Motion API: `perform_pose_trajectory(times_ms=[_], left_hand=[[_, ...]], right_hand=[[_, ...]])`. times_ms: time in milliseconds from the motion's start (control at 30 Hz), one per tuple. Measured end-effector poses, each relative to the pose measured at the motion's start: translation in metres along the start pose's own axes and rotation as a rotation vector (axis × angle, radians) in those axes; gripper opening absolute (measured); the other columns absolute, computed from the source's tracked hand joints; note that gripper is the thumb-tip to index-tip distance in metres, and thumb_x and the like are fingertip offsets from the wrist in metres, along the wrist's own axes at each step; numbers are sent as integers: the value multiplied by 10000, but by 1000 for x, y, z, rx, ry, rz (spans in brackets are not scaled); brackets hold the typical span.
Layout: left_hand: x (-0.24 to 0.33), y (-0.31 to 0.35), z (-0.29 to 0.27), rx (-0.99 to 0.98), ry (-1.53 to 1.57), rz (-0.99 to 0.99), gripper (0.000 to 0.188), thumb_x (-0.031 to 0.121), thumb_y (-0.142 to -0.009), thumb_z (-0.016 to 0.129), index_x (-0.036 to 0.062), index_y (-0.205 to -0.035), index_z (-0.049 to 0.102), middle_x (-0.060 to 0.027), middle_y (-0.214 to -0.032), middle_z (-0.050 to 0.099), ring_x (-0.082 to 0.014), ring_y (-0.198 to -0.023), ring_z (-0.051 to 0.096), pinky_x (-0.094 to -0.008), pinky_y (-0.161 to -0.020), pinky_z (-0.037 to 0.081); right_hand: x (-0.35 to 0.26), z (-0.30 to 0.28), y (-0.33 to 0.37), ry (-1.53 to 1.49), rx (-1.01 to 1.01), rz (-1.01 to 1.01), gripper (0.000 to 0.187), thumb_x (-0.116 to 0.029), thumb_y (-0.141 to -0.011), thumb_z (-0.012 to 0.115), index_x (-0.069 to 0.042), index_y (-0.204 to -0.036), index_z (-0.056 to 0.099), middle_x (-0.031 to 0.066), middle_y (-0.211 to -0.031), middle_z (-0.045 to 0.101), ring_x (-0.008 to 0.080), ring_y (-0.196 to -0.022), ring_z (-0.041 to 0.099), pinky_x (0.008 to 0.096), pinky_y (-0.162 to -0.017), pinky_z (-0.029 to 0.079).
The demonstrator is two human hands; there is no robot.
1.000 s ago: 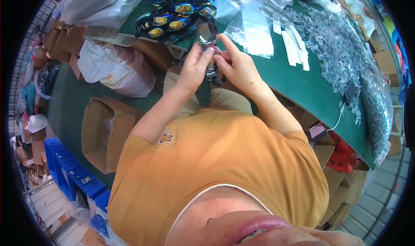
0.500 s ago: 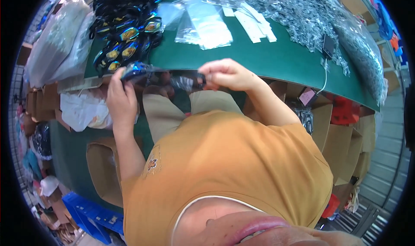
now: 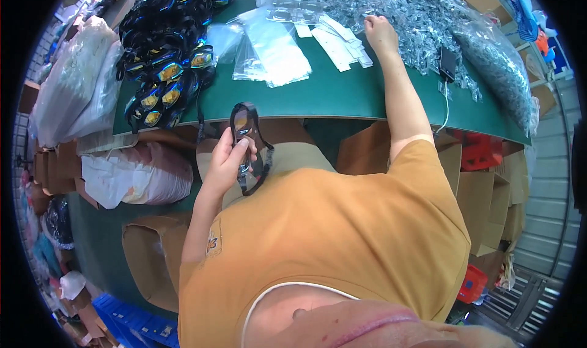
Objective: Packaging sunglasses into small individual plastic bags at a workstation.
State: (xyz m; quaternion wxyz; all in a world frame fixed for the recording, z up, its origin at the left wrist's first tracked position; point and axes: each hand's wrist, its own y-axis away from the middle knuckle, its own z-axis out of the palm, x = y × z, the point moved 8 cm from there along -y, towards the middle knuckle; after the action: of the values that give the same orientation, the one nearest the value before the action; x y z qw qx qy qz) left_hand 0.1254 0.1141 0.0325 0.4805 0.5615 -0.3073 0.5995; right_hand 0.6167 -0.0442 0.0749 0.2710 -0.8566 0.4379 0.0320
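Over my lap, my left hand (image 3: 225, 163) grips a pair of swimming goggles (image 3: 246, 120) with dark lenses, held on end, the black strap looping down on the right. Out over the table, my right hand (image 3: 382, 35) rests at the near left edge of a heap of small clear plastic pieces (image 3: 422, 27). Its fingers are curled together, and whatever they pinch is hidden. Just left of it lie white card strips (image 3: 333, 47). A big pile of black goggles (image 3: 165, 73) with mirrored lenses covers the table's left part.
Clear flat bags (image 3: 275, 54) lie mid-table on the green top (image 3: 342, 97). A full plastic sack (image 3: 501, 66) sits at the right, beside a black box with a white cable (image 3: 448, 63). Wrapped bundles (image 3: 76, 79) stand left. Cartons (image 3: 156, 259) surround me below table height.
My right hand has let go of the goggles' strap and moved forward to the plastic heap. My left hand has drawn the goggles right and lower, turning them upright.
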Motion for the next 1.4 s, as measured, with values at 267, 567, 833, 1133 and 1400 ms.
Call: perform_pose_trajectory(times_ms=[267,567,833,1133,1400], left_hand=[[-3,2,-7,22,89,16,300,192,-1075,501,68,-1349,491,-46,-1005,630,-118,-840,611,-268,-623,534],[-8,-8,3,99,377,-63,300,206,-1064,532,42,-1313,498,-84,-952,624,-177,-841,647,-317,-595,572],[-30,-28,23,146,480,-105,335,329,-1107,451,75,-1311,532,-84,-1084,671,-182,-913,676,-308,-685,573],[-16,-14,40,-164,445,-39,385,273,-1085,512,75,-1409,447,-66,-1182,593,-182,-1096,629,-384,-817,616],[-29,-11,18,-24,602,-79,464,155,-1067,507,38,-1496,375,-112,-1111,608,-196,-987,632,-346,-658,620]], right_hand=[[27,30,-16,291,-187,-88,253,-319,-988,584,-173,-1106,755,137,-1158,696,384,-1032,694,508,-884,560],[-51,-29,44,-1522,-164,340,271,-225,-936,769,-22,-1113,738,29,-946,726,78,-774,616,235,-657,495],[-295,-79,237,-758,-321,-666,146,-94,-922,695,-39,-1057,693,115,-912,700,292,-780,699,357,-663,566],[-278,-30,241,-1100,-968,-192,260,-105,-1003,606,-55,-1258,598,59,-919,744,158,-712,716,285,-576,530],[-108,-40,150,130,-39,-470,422,-414,-974,646,-84,-1235,684,121,-1402,614,329,-1322,551,507,-1080,411]])
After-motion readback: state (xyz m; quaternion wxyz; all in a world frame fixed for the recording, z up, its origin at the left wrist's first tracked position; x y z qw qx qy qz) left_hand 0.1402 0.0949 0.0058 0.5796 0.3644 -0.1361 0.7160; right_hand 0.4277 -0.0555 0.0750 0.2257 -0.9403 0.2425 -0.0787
